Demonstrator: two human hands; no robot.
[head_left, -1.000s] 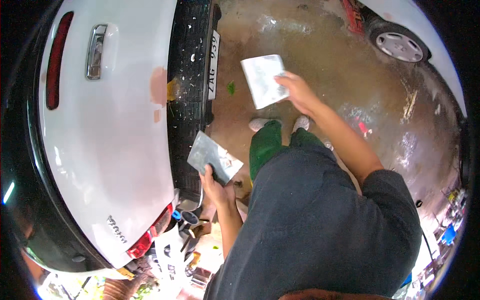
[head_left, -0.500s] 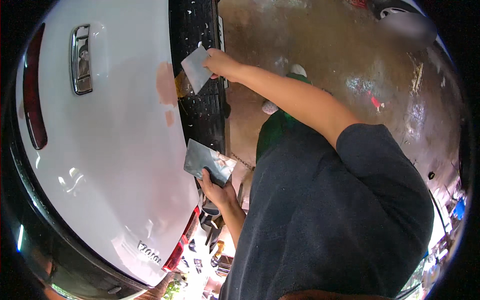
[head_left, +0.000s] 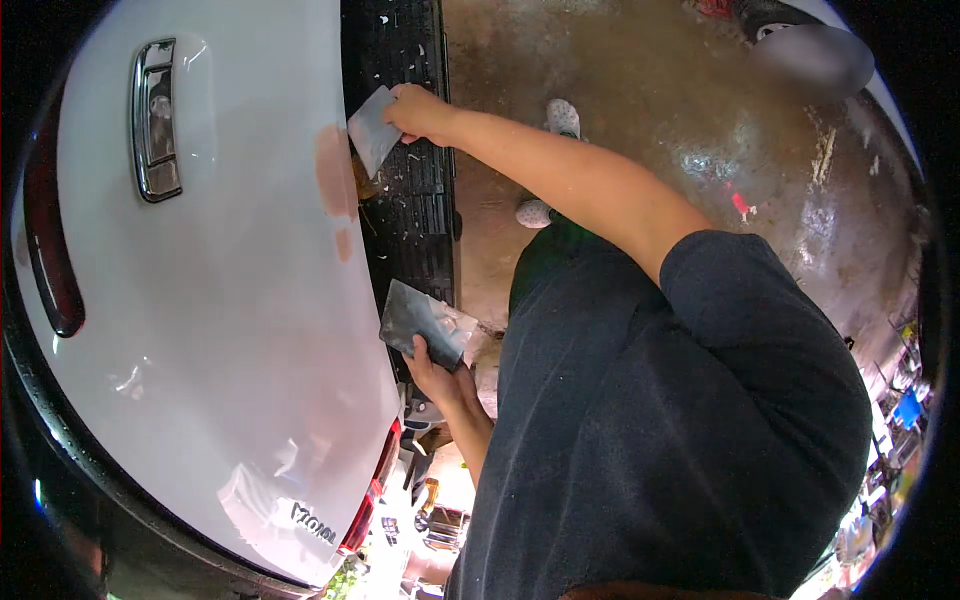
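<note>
My right hand (head_left: 422,113) pinches the edge of a thin grey flat spreader (head_left: 373,133). Its far edge lies at the border of the white tailgate (head_left: 250,280), beside a tan-pink filler patch (head_left: 334,172); whether it touches is hard to tell. Below that patch is a smaller tan spot (head_left: 343,245). Lower down, my left hand (head_left: 435,378) grips a grey rectangular plate (head_left: 415,318), thumb on its face. A pale smear (head_left: 458,325) covers the plate's right end.
A black ridged bumper step (head_left: 415,215) with white flecks runs along the tailgate. The tailgate carries a chrome handle (head_left: 157,120). A red tail light (head_left: 372,490) sits at its lower corner. My shoes (head_left: 563,117) stand on the stained floor (head_left: 640,90).
My right hand has brought the spreader leftward to the tailgate's edge. My left hand and the plate have shifted slightly right. The view has turned a little.
</note>
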